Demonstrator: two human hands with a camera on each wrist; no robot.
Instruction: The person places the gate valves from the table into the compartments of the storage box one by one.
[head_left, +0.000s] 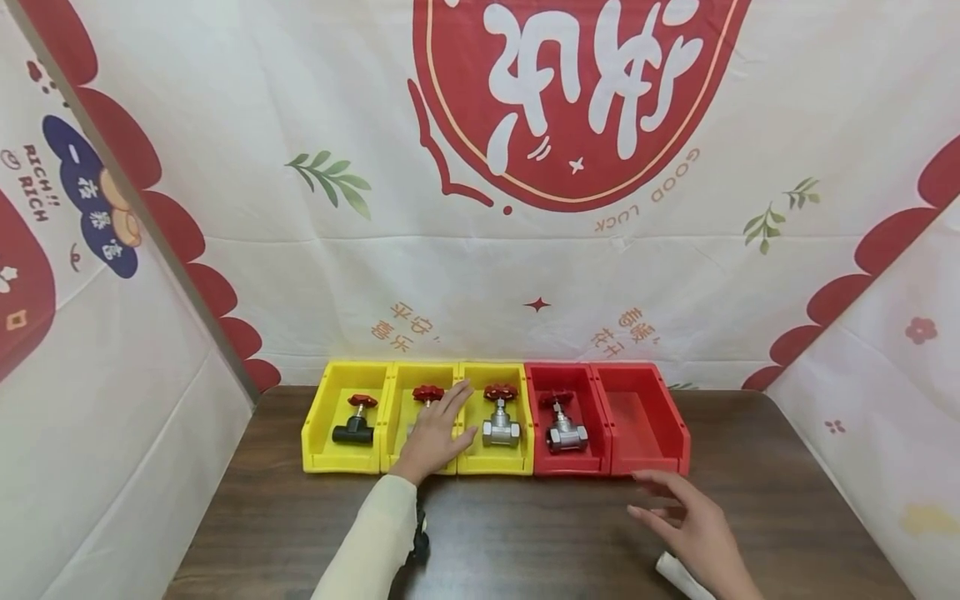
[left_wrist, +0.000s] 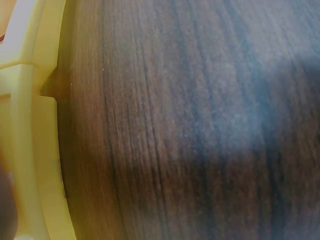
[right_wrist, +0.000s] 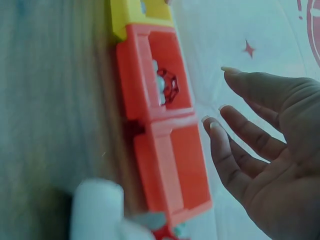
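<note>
My left hand (head_left: 433, 433) reaches over the middle yellow bin (head_left: 420, 464) with its fingers extended. It partly hides the valve with a red handwheel (head_left: 427, 393) in that bin. To its right, a silver valve (head_left: 501, 427) with a red handwheel sits in another yellow bin (head_left: 495, 462). My right hand (head_left: 693, 525) hovers over the table in front of the bare red bin (head_left: 647, 425), its fingers loosely bent and nothing between them. In the right wrist view the thumb and fingers of the right hand (right_wrist: 265, 145) are spread apart.
The leftmost yellow bin (head_left: 322, 461) holds a black valve (head_left: 352, 429) with a red handwheel. Another silver valve (head_left: 566, 435) lies in the left red bin (head_left: 573, 465). All the bins stand in a row on the brown wooden table (head_left: 540, 533), against a printed white cloth (head_left: 480, 283).
</note>
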